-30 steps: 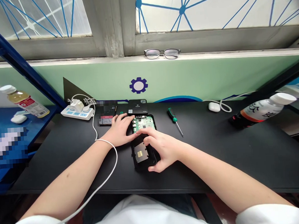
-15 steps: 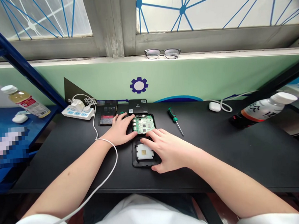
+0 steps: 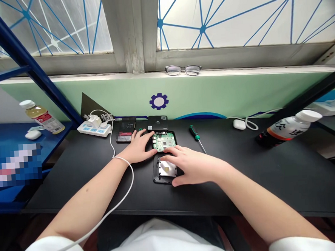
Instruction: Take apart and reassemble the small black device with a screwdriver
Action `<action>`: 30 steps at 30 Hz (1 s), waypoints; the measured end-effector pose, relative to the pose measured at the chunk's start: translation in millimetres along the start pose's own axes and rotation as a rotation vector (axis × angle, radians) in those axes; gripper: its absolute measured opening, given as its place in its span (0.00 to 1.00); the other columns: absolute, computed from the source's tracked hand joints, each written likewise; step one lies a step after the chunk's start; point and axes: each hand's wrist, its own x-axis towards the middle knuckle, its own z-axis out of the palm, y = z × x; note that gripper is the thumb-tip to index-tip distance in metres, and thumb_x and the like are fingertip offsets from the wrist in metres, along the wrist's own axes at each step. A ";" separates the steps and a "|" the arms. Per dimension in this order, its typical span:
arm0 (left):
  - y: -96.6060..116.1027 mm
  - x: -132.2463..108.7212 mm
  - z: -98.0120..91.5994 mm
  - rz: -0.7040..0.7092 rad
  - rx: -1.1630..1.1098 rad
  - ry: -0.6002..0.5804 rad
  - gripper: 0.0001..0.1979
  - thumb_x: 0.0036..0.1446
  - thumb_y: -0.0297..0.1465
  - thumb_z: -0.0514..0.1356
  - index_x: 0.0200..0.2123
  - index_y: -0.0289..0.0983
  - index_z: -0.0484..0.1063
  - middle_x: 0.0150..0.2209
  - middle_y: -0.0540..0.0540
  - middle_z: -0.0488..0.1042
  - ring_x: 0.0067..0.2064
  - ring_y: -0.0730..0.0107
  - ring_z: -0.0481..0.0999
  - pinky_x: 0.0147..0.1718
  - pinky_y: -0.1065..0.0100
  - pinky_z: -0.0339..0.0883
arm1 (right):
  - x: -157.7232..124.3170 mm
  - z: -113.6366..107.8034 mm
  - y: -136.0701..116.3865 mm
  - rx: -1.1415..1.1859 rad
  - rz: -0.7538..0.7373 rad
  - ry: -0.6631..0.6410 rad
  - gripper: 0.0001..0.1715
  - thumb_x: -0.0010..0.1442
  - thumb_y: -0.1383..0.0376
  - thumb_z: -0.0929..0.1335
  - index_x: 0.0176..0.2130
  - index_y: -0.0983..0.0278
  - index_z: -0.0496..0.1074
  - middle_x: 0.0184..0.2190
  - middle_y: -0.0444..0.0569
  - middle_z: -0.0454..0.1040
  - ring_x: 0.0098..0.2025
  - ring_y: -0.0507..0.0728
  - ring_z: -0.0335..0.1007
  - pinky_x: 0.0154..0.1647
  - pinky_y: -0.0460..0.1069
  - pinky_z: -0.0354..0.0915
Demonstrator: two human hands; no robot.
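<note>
A green circuit board [image 3: 164, 141] lies in a black case in the middle of the desk. My left hand [image 3: 139, 148] rests at its left side, fingers spread, with thumb and index fingertips at the case's left corners. Just below the board lies a black cover [image 3: 156, 179] with a silver metal plate [image 3: 163, 168] that has a small gold square. My right hand [image 3: 188, 164] is over the cover's right part, fingers apart. Its fingertips reach the board's lower edge and the cover's top, and its thumb is by the cover's lower right.
A green-handled screwdriver [image 3: 195, 133] lies to the right. Behind the board are a black box [image 3: 157, 123], a phone [image 3: 125, 135] and a power strip [image 3: 95, 129]. A white cable [image 3: 133, 177] crosses my left forearm. A bottle [image 3: 289, 128] and a white earbud case [image 3: 239, 124] lie further right.
The view has tilted up slightly and shifted, so everything appears moved. Both hands keep nearly the same places at the board and cover.
</note>
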 end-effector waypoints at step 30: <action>0.9 4.3 5.7 0.050 -0.030 0.149 0.33 0.62 0.45 0.68 0.67 0.43 0.71 0.68 0.38 0.74 0.77 0.39 0.58 0.74 0.35 0.48 | 110.7 -42.5 57.0 0.393 0.242 -0.045 0.07 0.52 0.64 0.73 0.33 0.64 0.79 0.28 0.42 0.78 0.30 0.51 0.68 0.32 0.46 0.63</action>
